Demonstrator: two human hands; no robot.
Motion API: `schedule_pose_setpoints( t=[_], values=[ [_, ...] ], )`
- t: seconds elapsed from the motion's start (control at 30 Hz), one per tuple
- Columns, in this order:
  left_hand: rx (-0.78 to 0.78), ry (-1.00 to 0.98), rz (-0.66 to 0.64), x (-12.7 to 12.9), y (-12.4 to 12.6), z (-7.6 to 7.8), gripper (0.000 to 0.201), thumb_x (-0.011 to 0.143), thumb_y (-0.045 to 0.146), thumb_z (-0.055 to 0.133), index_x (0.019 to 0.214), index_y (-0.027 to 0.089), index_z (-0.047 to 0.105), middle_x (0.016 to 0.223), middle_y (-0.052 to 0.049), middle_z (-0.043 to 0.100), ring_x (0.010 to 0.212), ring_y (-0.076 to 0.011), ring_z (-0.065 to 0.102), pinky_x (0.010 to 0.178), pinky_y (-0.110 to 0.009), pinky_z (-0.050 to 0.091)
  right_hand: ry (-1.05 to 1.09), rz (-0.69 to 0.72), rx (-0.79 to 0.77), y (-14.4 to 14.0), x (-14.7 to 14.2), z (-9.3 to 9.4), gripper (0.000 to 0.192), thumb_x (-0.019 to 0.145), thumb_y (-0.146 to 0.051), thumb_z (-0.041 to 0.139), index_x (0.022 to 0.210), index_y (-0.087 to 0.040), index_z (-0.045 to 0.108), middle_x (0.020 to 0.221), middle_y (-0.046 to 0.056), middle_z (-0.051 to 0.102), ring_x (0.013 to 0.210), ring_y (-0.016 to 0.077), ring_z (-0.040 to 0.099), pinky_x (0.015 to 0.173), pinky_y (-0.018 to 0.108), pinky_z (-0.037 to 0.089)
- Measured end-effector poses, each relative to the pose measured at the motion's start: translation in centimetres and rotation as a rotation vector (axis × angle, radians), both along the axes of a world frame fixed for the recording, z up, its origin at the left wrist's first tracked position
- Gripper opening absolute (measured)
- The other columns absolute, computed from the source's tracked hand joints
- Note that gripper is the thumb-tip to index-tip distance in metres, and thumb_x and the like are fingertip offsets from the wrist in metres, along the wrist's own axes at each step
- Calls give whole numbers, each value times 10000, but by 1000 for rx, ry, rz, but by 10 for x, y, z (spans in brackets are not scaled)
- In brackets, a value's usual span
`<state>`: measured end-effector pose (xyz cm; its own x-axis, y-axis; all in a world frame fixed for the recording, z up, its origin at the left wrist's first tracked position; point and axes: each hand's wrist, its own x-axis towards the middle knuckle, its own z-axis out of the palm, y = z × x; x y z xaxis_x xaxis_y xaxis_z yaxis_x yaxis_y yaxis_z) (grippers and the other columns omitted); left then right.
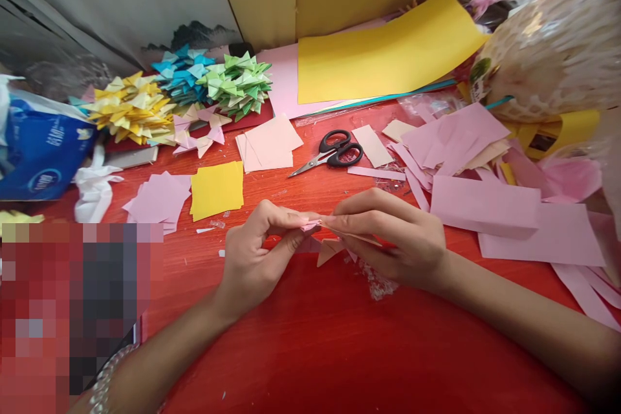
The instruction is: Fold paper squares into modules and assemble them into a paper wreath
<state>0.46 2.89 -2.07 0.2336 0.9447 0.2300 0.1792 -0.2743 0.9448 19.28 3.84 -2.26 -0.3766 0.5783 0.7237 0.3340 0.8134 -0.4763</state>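
My left hand (257,252) and my right hand (388,239) meet over the red table (310,336). Together they pinch a small folded pink paper piece (330,242), whose pointed flaps stick out below my fingers. Both thumbs and forefingers press on its top edge. Black-handled scissors (332,152) lie beyond my hands, untouched. A yellow square stack (217,189) and a pink square stack (160,200) rest to the front left of them.
Folded paper stars in yellow (129,107), blue (182,71) and green (237,84) pile at the back left. Large yellow sheet (383,55) and pink offcuts (485,207) cover the right. A blue packet (39,149) sits at left, a netted bag (553,52) at right.
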Motion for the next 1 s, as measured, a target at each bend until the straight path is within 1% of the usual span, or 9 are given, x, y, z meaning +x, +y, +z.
schedule_pose_setpoints(
  t=[0.13,0.3,0.43,0.63,0.8,1.0],
  values=[
    [11,3,-8,-1,0,-1,101,806,154,616,841,207,537,877,2,708,766,-164,701,622,-271,599,-2,-12,10,-2,-1,-1,193,843,-74,517,988,-192,567,819,37,590,725,107,613,603,198,544],
    [70,26,-16,-1,0,0,133,803,103,607,845,213,545,889,17,709,741,-125,693,642,-243,587,25,-5,29,-2,-2,-2,232,831,-51,530,1016,-185,574,830,41,583,714,100,608,587,181,536],
    [85,77,-21,1,0,3,112,812,141,606,859,212,533,885,2,713,754,-133,697,634,-233,591,12,-16,26,-1,-2,-3,226,846,-60,499,1008,-198,574,821,34,588,721,107,614,602,192,540],
    [53,131,-27,2,-1,5,103,827,173,591,873,220,511,859,3,716,802,-141,698,645,-209,593,-2,-12,32,-1,-2,-2,247,834,-51,512,1024,-200,562,826,38,606,739,112,611,619,196,534],
    [38,112,-29,2,0,5,104,830,165,589,874,217,511,882,-3,721,819,-139,697,685,-208,585,-2,-9,42,-1,-2,-3,225,822,-45,534,996,-183,568,809,38,609,737,113,615,632,199,538],
    [50,110,-25,2,-1,5,131,819,130,592,871,221,514,858,19,717,792,-116,698,651,-161,569,-7,-22,46,-2,-2,-2,179,811,-37,550,925,-174,569,797,38,602,684,99,612,563,183,525]
  ],
)
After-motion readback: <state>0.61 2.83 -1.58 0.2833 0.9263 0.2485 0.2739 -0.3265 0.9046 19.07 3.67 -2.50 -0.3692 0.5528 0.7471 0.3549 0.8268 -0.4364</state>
